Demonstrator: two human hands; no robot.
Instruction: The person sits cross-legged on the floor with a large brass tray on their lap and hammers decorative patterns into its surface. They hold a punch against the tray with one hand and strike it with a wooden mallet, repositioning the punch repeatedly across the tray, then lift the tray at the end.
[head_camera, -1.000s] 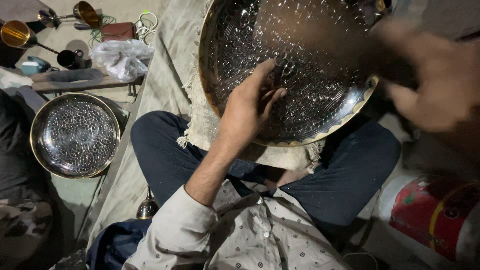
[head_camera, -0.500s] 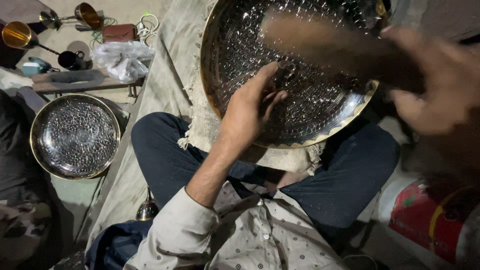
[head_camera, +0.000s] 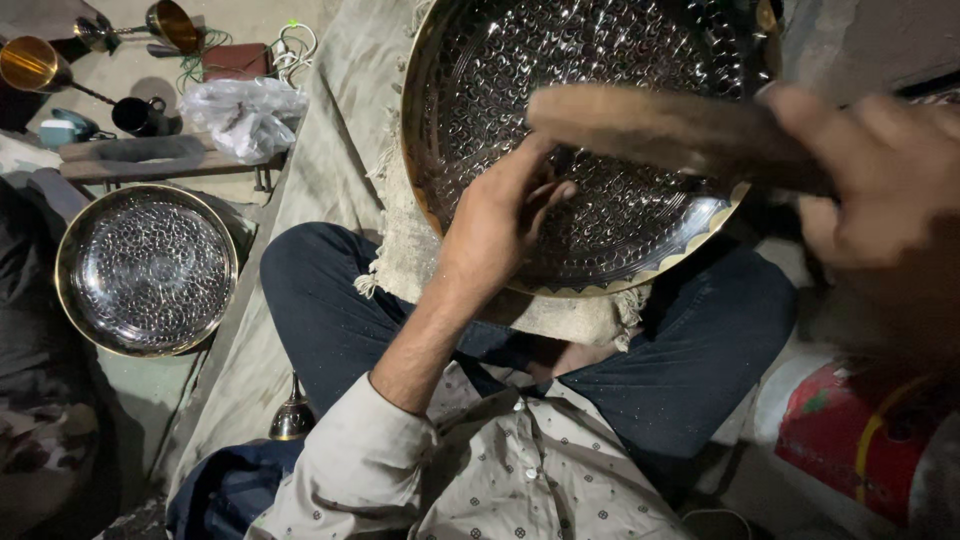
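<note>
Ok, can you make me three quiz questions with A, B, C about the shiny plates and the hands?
1. Where does the big patterned tray rest?
A. On the person's lap
B. On a shelf
C. In a sink

2. How many round patterned trays show?
A. One
B. Two
C. Four

3. What is the right hand doing?
A. Lying flat and empty
B. Gripping a wooden tool
C. Holding a cup

Answers:
1 A: it sits on a pale cloth over the crossed legs.
2 B: the big one, plus a smaller tray on the floor to the left.
3 B: it grips a blurred wooden handle above the tray, while the left hand presses its fingers to the tray.
</note>
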